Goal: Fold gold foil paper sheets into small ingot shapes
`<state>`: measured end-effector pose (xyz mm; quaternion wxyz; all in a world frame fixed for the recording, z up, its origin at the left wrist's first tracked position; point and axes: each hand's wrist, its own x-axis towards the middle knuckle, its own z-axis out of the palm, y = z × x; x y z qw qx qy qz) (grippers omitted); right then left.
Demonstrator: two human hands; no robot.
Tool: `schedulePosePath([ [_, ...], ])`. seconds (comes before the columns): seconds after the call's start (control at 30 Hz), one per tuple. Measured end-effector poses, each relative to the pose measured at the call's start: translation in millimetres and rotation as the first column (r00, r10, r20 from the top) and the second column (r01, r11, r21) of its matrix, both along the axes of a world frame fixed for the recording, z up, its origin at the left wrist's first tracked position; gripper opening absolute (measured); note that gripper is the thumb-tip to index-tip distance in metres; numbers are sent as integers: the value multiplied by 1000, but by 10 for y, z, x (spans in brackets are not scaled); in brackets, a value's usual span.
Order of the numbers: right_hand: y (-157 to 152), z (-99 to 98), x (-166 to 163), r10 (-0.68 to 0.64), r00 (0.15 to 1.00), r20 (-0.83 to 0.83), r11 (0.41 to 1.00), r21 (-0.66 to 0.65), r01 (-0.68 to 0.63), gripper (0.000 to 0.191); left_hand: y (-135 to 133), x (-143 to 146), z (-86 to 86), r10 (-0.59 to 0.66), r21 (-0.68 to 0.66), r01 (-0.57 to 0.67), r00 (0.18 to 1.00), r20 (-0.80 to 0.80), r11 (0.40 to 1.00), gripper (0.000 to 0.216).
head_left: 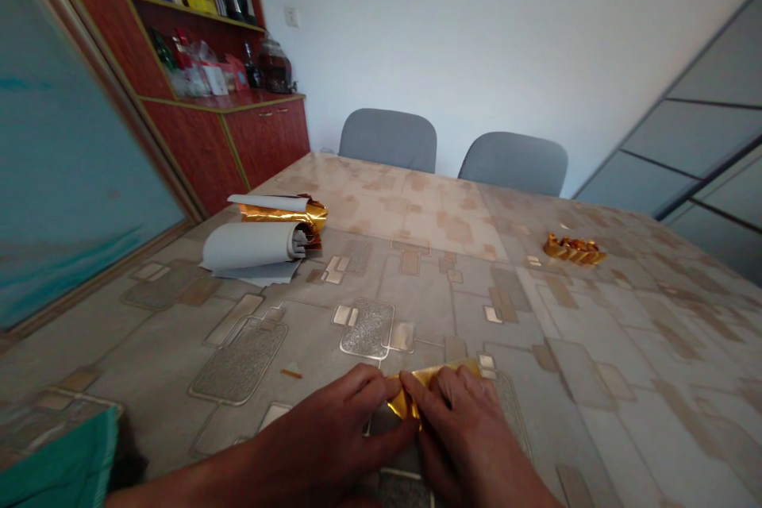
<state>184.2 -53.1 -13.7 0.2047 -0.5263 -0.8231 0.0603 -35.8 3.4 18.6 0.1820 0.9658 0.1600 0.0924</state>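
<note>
A small piece of gold foil paper lies on the patterned table close to the near edge. My left hand pinches its left side with bent fingers. My right hand presses on the foil from the right, fingertips meeting those of the left hand. Most of the foil is hidden under both hands; only its top edge and a crumpled fold between the fingers show.
Rolled sheets of gold-and-white paper lie at the left of the table. A little heap of folded gold pieces sits at the far right. Two grey chairs stand behind the table, a red cabinet at the left, teal cloth at the near left corner.
</note>
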Motion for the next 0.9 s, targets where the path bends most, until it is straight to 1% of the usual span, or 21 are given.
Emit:
schedulePosePath([
  [0.1,19,25,47,15,1000,16,999,-32,-14,51,8,1,-14,0,2,0,1000,-16,1000,58],
  [0.17,39,55,117,25,997,-68,997,-71,-30,52,17,4,-26,10,21,-9,999,-47,1000,59],
  [0.23,53,93,195,30,978,-204,994,-95,-50,50,28,4,-27,16,37,-14,997,-75,999,61],
  [0.3,53,130,241,39,957,-287,989,-126,-78,41,34,0,-16,3,41,1,997,-81,999,65],
  [0.33,48,144,243,43,956,-291,984,-152,-90,33,34,-3,-8,-5,43,8,997,-74,999,66],
  [0.4,35,157,204,32,970,-241,979,-190,-80,18,25,-9,13,-15,49,17,998,-55,999,65],
  [0.47,28,148,130,-17,987,-160,986,-169,-10,11,6,-16,36,-4,52,7,999,-50,999,58],
  [0.53,35,126,62,-66,993,-99,992,-115,54,11,-17,-24,58,2,45,1,999,-51,999,55],
  [0.6,56,105,28,-87,994,-72,993,-81,81,12,-32,-29,74,5,32,-4,999,-43,999,58],
  [0.67,90,97,31,-87,994,-60,994,-73,83,12,-25,-19,71,8,29,-7,1000,-26,1000,63],
  [0.73,127,105,57,-88,995,-51,992,-89,84,13,12,13,43,16,69,-15,1000,-15,998,63],
  [0.8,160,128,91,-80,995,-63,991,-114,72,14,78,64,-9,13,155,-11,1000,-10,988,51],
  [0.9,173,188,126,-44,991,-128,988,-151,24,15,199,149,-98,9,285,-14,1000,18,959,21],
])
